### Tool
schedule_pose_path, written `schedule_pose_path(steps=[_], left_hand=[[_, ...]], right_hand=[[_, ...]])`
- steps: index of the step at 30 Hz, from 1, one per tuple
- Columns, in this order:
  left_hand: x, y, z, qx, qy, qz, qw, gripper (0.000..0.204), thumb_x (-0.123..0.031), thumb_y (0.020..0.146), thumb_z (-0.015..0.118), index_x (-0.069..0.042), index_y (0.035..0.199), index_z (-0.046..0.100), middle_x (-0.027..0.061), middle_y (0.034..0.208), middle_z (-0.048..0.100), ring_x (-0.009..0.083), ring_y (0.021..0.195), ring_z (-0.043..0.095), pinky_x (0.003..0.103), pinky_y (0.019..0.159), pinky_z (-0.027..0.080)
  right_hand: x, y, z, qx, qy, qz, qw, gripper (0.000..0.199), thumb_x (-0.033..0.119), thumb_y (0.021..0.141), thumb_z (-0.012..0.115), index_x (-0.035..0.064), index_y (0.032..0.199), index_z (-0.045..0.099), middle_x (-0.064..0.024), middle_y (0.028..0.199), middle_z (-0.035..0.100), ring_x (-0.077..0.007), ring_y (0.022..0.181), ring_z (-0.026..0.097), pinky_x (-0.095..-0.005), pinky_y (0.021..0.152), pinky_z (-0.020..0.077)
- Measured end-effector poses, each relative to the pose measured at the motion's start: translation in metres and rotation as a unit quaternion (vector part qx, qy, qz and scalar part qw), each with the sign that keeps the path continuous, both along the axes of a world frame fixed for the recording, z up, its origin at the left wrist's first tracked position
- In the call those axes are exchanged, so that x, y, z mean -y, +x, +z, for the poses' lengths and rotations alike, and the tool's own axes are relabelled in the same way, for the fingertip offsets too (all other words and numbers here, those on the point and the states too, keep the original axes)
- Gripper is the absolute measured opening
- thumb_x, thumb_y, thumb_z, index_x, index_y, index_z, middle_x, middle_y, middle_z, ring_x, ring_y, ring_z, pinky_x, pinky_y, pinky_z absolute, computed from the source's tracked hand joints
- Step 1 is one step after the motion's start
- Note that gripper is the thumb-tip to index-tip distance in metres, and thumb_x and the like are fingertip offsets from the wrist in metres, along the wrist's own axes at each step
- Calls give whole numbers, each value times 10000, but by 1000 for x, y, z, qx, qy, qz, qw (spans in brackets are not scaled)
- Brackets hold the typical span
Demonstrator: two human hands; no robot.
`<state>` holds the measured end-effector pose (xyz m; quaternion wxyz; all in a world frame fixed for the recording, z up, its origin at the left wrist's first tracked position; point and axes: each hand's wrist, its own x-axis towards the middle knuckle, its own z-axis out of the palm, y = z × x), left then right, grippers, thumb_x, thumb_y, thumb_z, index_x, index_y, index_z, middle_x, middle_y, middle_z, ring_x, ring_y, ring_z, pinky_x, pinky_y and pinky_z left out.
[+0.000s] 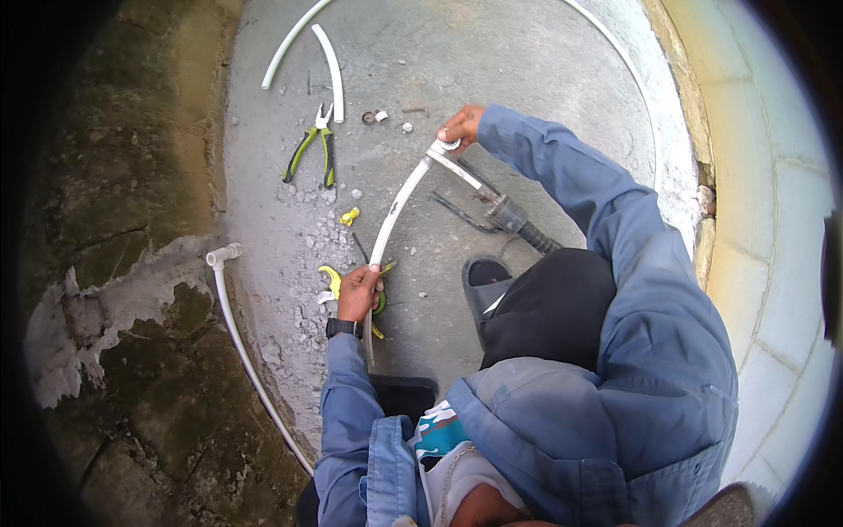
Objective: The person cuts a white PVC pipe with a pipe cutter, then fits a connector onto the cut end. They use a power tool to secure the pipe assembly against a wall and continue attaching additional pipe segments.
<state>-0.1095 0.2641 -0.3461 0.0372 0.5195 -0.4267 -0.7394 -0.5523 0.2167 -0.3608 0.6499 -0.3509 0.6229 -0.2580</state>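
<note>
Nearest the camera, a blue long-sleeved work jacket [562, 413] worn by the person fills the lower centre and right of the frame, with a knee in black cloth [549, 307] just above it. The left hand [358, 294], with a black wristwatch [344, 328] at its wrist, is at lower centre-left, fingers closed around the lower part of a slightly curved white plastic pipe [399, 206]. The pipe runs up to the centre of the frame, where a white plastic pipe fitting [446, 146] sits at its upper end. The right hand [463, 126] pinches this fitting between thumb and fingers. Below the fitting, a narrow white bar [458, 171] leads toward a grey-and-black cylindrical tool [507, 213]; whether bar and fitting touch cannot be determined. A yellow-and-green tool [332, 279] lies behind the left hand, partly hidden. Left of centre, a yellow crumpled piece [349, 216] lies beside grey rubble [320, 250]. Green-and-black handled pliers [312, 149] lie at upper left with handles parted, near a short cut length of white pipe [332, 70]. A separate white pipe with an elbow end [230, 307] curves down the lower left. The grey concrete floor [536, 53] supports the loose tools.
</note>
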Motion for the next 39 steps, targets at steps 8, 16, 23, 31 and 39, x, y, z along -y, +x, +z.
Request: schedule_pose_path(steps=[8,16,23,31,39], left_hand=[[2,4,-18,42,-86,-51,994,246,-281,981,589,-57,903,653,-12,653,560,67,458,452,243,409,353],[-5,5,-28,50,-158,-35,986,256,-281,975,602,-55,862,643,-10,662,571,62,464,454,242,417,344],[-1,8,-31,46,-120,-56,990,275,-312,980,598,-49,928,661,-9,675,574,63,493,471,236,442,366],[7,0,-9,41,-65,-62,995,303,-338,988,580,-52,920,653,-6,674,567,68,497,479,239,440,389],[11,-2,-8,62,-123,-74,988,328,-342,980,589,-48,842,633,-14,635,550,58,488,459,240,437,357]], right_hand=[[-6,-5,1,10,0,-11,1000,398,305,880,732,-23,1105,709,-172,1016,712,-218,867,694,-317,749,589],[-5,0,6,-1,-1,2,1000,418,320,885,722,-25,1120,701,-167,1016,711,-228,879,693,-324,773,590],[-2,-2,12,-4,4,28,1000,428,329,895,707,-34,1121,696,-170,1047,700,-234,893,689,-333,788,588],[-2,-3,12,2,11,9,1000,408,317,897,707,-38,1099,701,-177,1014,698,-232,884,685,-334,777,589],[-1,0,17,6,27,3,1000,386,302,894,716,-34,1085,705,-166,988,698,-227,853,688,-325,774,590]])
